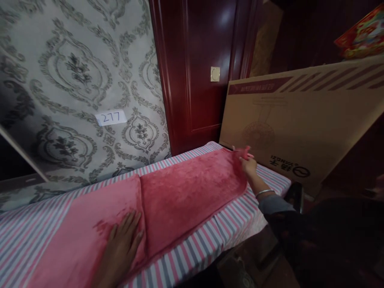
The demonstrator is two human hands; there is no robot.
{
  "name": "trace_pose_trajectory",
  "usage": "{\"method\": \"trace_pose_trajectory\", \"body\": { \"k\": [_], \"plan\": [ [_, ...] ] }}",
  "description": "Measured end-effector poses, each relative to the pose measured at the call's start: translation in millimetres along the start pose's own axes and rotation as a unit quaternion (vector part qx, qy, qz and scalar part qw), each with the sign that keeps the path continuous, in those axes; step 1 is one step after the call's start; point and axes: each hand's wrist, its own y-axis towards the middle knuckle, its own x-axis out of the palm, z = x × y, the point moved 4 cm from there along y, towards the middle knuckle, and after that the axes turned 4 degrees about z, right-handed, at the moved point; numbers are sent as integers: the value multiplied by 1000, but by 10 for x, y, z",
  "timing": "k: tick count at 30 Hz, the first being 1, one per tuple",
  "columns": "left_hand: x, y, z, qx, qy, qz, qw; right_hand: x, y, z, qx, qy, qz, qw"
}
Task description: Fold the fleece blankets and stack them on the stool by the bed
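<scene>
A pink-red plush cloth (192, 192) lies folded lengthwise on a striped sheet (198, 248). Its left part is a paler, smoother pink, and a raised edge crosses it near the middle. My left hand (121, 244) rests flat on the paler part, fingers spread a little, holding nothing. At the cloth's far right end, my right hand (248, 162) is closed on its corner, which is lifted and bunched above the fingers. A bracelet circles my right wrist.
A large cardboard box (300, 120) leans beyond the sheet's right end. Behind stand a dark red door (201, 68) and patterned wallpaper (78, 80) with a paper label (112, 117) reading 277. A dark-fronted object (18, 156) is at the left.
</scene>
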Motion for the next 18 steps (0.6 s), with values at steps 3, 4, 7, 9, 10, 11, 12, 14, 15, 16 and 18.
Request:
{"method": "trace_pose_trajectory", "body": {
  "k": [3,4,7,9,10,11,12,14,15,16,18],
  "plan": [
    [-33,-5,33,0,-5,-2,1000,323,-280,-402,-77,-14,-94,992],
    [-43,-5,43,-1,-6,-5,1000,418,-442,-514,-109,-13,-130,985],
    [-76,-1,81,-2,-12,-16,1000,580,-1085,-688,-194,-7,-238,952],
    [-100,6,109,-4,-17,-20,1000,578,-1565,-671,-251,5,-312,916],
    [-111,10,122,-6,-20,-20,1000,554,-1788,-631,-278,13,-348,895],
    [-122,13,134,-8,-23,-20,1000,520,-1979,-572,-294,17,-373,880],
    [-131,15,145,-10,-24,-20,999,486,-2139,-510,-312,20,-397,863],
    [-145,16,164,-11,-27,-20,999,436,-2338,-394,-333,25,-423,842],
    [-151,15,173,-11,-29,-21,999,426,-2380,-351,-339,28,-429,837],
    [-156,14,181,-10,-32,-21,999,429,-2389,-323,-342,29,-432,834],
    [-167,13,197,-10,-36,-22,999,454,-2320,-306,-326,42,-422,845]
  ]
}}
